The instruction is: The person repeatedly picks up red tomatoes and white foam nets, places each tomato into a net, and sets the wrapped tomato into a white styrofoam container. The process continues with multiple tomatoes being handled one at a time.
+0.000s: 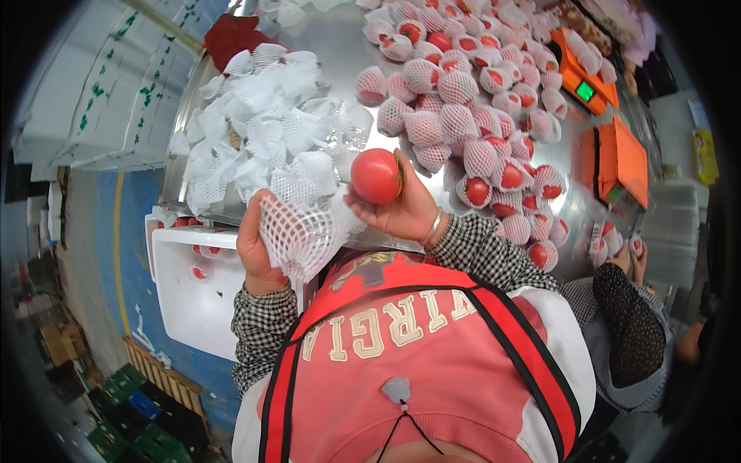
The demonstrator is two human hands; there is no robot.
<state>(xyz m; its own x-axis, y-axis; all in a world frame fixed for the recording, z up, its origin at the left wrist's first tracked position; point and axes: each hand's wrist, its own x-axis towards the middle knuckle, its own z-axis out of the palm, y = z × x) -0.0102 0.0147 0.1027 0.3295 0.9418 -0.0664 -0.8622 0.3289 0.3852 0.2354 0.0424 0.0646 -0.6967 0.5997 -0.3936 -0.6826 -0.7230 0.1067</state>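
A bare red tomato (375,176) rests in my right hand (415,204), its green calyx turned toward my fingers. My left hand (256,243) grips a white foam net sleeve (304,234), which is spread open just below and left of the tomato. Beyond my left hand lies a heap of loose white foam net sleeves (260,121) on the metal table (338,43). To the right of my right hand is a large pile of tomatoes in foam nets (457,87), many with red skin showing.
A white foam box (200,307) with a few netted tomatoes stands at my left. Two orange scales (622,162) sit on the table's right side. A co-worker's hands (630,260) hold netted tomatoes at the right. Green crates (139,428) are on the floor, lower left.
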